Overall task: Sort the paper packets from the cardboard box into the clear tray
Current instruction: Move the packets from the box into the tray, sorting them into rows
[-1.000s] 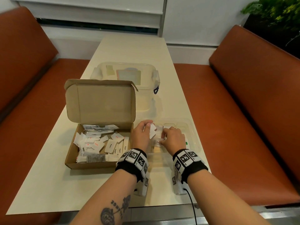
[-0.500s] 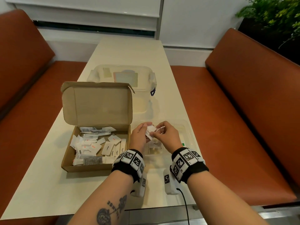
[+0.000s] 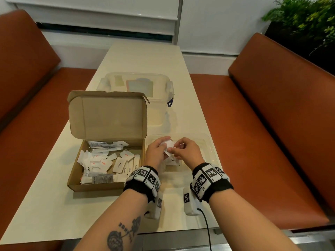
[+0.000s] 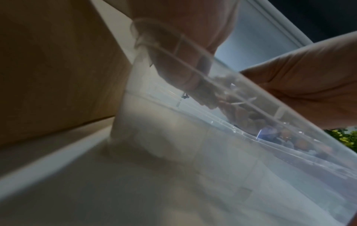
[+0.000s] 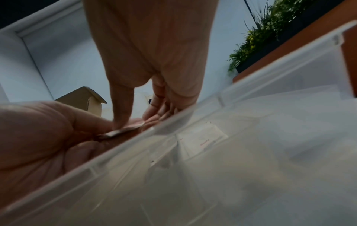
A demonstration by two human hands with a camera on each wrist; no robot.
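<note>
A: What do the two hands hold?

B: The left hand (image 3: 157,151) and the right hand (image 3: 186,151) meet above the clear tray (image 3: 211,147). Both sets of fingers are curled and clamped on a small bunch of white paper packets (image 3: 168,145); the left hand grips the bunch, and the right thumb and forefinger pinch one packet at its near edge.

A: Which way do the held packets point?

B: The bunch stands roughly on edge, its long axis running from the left fingertips down and toward the person. In the right wrist view the pinched packet (image 5: 119,131) shows edge-on, lying nearly flat between thumb (image 5: 121,107) and forefinger. Its printed face cannot be read.

A: What lies in the containers?

B: Just below the fingers, a packet labelled "Pepper" (image 3: 173,161) lies flat in a near compartment of the tray. The right wrist view shows another packet with red print (image 5: 201,137) in a compartment just beyond the fingers; which compartment cannot be told. To the left of the left fingers, touching or just beside the tray, the cardboard box (image 3: 76,171) stands with its lid upright and holds a loose heap of white packets (image 3: 108,162), some marked "Sugar", "Salt" and "Pepper", lying at mixed angles.

A: And beyond the fingers?

B: A lidded clear container (image 3: 163,105) rests farther along the bench (image 3: 54,205), behind the box lid.
</note>
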